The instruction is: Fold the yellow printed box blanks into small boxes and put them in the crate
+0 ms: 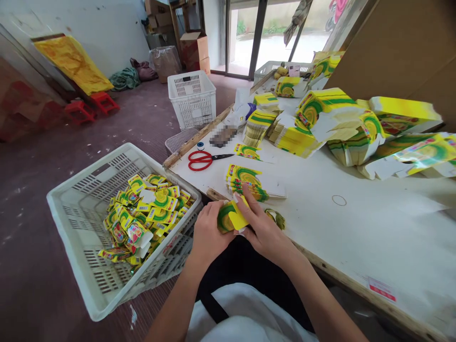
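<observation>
Between my two hands, over the table's front edge, is a small yellow and green printed carton [225, 219] with a yellow flap raised. My left hand [211, 228] is closed around its left side. My right hand [261, 223] grips the right end, its fingers at the flap. Just beyond my hands lies a fanned stack of flat cartons [245, 179] on the white table [313, 199]. A crumpled yellow-green piece [276, 217] sits beside my right hand, partly hidden by it. To my left, a white plastic crate [80, 254] holds many similar cartons [156, 204].
Red-handled scissors [200, 160] and a small blue-topped spool [200, 146] lie near the table's left edge. Stacks of flat cartons [295, 137] fill the table's back. A rubber band [339, 200] lies at right. Another white crate [192, 97] stands on the floor behind.
</observation>
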Demonstrator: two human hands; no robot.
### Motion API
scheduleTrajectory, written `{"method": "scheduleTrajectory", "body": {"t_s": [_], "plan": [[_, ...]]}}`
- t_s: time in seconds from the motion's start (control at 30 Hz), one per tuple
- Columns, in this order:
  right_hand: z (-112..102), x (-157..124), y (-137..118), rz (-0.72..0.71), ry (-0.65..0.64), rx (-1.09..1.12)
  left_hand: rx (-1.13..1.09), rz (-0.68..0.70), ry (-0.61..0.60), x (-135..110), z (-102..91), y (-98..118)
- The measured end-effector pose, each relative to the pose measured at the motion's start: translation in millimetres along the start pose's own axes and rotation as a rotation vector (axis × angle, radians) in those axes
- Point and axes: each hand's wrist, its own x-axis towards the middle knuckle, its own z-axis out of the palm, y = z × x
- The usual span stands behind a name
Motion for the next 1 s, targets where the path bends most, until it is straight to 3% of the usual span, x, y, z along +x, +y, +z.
{"method": "scheduleTrajectory", "body": {"t_s": [0.3,0.43,0.53,0.6,0.67,0.73,0.8,0.9,1.0], "plan": [[-28.1,-3.9,4.3,0.022,-0.150,0.060,-0.046,0.067,-0.132,8.8,-13.5,6.0],[-12.1,-3.8,-2.0,0.089,0.003,0.139,-0.029,0.016,-0.070,9.8,-10.8,12.1],[1.3,-3.3,-3.5,0.079,0.026,0.209,-0.155,-0.066,-0.034,6.7,-7.7,8.2],[-0.3,2.0,2.6,0.081,0.036,0.271,-0.332,-0.178,0.075,4.3,-7.8,-0.3],[-9.9,12.9,15.3,0.127,0.138,0.244,-0.455,-0.311,0.346,3.2,-10.9,-11.9],[-21.4,27.5,31.6,0.224,0.302,0.026,-0.387,-0.390,0.638,3.5,-15.6,-23.7],[-28.3,41.6,46.5,0.347,0.333,-0.249,-0.260,-0.382,0.728,3.9,-18.8,-32.1],[-26.1,54.9,59.3,0.409,0.294,-0.356,-0.219,-0.296,0.585,2.3,-15.6,-35.8],[-19.4,57.8,61.0,0.414,0.299,-0.344,-0.307,-0.325,0.435,-1.5,-3.9,-32.8]]}}
